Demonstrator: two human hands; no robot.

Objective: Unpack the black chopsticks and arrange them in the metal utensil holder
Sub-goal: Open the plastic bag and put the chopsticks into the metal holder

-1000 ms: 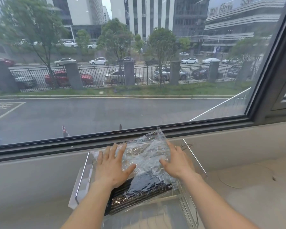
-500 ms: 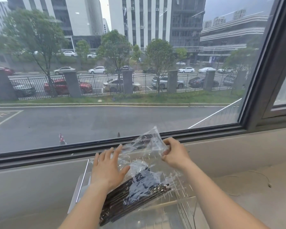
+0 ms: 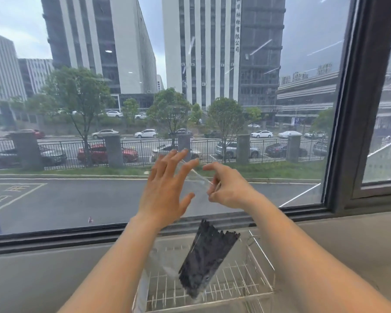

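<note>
A bundle of black chopsticks [image 3: 208,256] hangs tilted in the bottom of a clear plastic bag [image 3: 165,260], above the metal wire utensil holder [image 3: 261,272] on the sill. My right hand [image 3: 229,188] pinches the bag's top edge up in front of the window. My left hand [image 3: 167,186] is raised beside it with fingers spread, its fingertips at the bag's mouth; I cannot tell whether it grips the plastic. The bag's lower tip reaches down into the holder.
A large window with a dark frame [image 3: 352,109] stands right behind the hands. The beige sill [image 3: 348,256] stretches to the right of the holder. A white tray edge [image 3: 140,292] shows at the holder's left side.
Both hands rose from the holder to window height. The bag went from lying flat to hanging, and the chopsticks slid to its bottom. The camera tilted upward.
</note>
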